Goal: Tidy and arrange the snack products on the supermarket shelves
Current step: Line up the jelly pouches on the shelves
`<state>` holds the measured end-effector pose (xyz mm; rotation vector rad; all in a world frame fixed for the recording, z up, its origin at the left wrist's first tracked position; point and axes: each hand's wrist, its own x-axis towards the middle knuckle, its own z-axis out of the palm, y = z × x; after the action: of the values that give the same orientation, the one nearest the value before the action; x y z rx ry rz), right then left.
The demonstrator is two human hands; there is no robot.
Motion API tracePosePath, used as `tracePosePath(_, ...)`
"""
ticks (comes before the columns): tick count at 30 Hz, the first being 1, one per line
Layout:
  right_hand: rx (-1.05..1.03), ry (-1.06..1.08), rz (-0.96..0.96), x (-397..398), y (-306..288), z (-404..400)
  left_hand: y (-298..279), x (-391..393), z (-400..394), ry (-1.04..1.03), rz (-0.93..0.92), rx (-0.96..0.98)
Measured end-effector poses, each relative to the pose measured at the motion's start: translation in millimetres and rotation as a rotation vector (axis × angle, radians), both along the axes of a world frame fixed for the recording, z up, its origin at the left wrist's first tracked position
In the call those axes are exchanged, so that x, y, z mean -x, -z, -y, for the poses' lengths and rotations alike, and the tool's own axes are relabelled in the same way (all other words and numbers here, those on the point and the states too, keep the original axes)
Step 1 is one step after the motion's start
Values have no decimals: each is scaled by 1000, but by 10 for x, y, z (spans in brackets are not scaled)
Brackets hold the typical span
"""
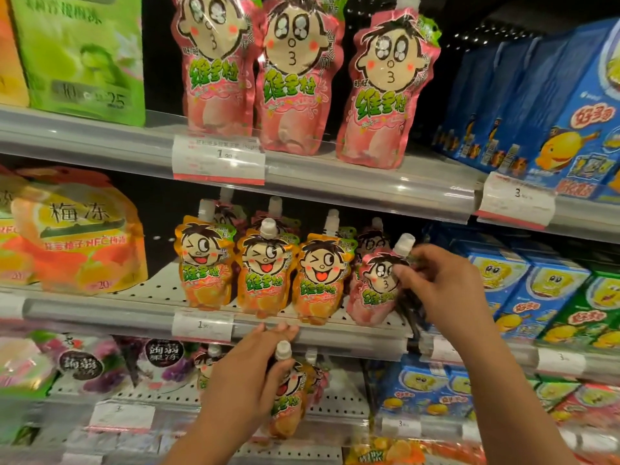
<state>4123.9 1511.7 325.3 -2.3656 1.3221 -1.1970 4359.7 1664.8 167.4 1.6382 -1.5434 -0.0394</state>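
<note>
Head view: right hand (446,286) pinching pink pouch (374,290) at row's end on middle shelf (134,313); left hand (248,377) gripping orange pouch (285,397) below. Best to set pink pouch upright, facing front.

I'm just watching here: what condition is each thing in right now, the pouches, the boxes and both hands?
Left hand: holds an orange pouch below the middle shelf.
Right hand: pinches a pink pouch, tilted, on the middle shelf.
Three orange pouches: upright, capped, in a row.
Three pink pouches: upright on the top shelf.
Blue boxes: stacked at right.
</note>
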Motion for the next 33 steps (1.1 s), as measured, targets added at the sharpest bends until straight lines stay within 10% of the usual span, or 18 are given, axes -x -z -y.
tracePosePath(24, 130, -176, 155, 48, 726, -798, -5, 68, -3, 26, -124, -1)
tracePosePath(33, -459, -371, -37, 17, 1285, -1064, -275, 455, -88, 141, -83, 39)
